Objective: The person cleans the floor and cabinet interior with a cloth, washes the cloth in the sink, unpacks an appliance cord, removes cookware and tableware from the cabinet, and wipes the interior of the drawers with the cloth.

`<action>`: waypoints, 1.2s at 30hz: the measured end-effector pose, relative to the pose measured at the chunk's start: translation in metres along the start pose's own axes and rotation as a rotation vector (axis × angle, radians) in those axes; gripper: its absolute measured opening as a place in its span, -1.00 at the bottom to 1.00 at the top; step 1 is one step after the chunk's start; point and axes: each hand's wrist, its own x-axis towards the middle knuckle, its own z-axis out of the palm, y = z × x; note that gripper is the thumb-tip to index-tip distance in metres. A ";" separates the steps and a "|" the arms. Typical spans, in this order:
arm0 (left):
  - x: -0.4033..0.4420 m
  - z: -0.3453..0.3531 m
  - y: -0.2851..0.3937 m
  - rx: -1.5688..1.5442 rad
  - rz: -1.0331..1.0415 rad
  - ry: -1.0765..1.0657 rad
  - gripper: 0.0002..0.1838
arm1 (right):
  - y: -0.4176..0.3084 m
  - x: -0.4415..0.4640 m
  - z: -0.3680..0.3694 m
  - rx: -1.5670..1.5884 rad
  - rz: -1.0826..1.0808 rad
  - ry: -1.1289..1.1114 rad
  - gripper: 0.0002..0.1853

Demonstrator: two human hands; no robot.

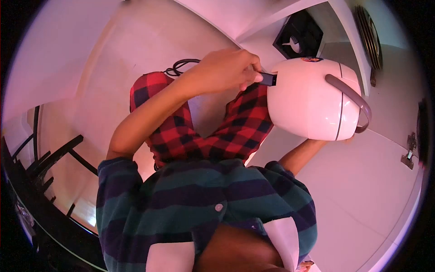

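Note:
My left hand (233,70) pinches a black plug (268,79) against the side of a white rounded appliance (306,99). A black cable (181,63) loops behind my left wrist. The appliance has a grey-brown handle (358,102), a dark seam round it and a small coloured sticker near its top edge. It is tilted on its side, beside my leg in red-and-black checked cloth. My right arm reaches beneath it, and only a bit of my right hand (350,141) shows at its lower edge, holding it from below; most of those fingers are hidden.
A black tray (277,41) with a white brush-like item (292,44) lies beyond the appliance. Stacked dark-rimmed items (369,36) stand at the upper right. White panels and a metal hinge (410,156) are at the right. Black metal bars (54,156) stand at the left.

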 end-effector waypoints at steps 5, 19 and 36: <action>0.020 0.006 -0.012 -0.254 0.015 -0.101 -0.76 | -0.001 0.000 -0.001 -0.007 -0.002 -0.009 -0.71; 0.024 0.015 -0.032 -0.141 0.273 0.034 -0.80 | 0.000 0.000 0.001 -0.019 0.006 -0.030 -0.77; 0.027 0.013 -0.024 -0.269 0.043 -0.100 -0.55 | 0.000 0.003 0.000 -0.015 0.001 -0.045 -0.85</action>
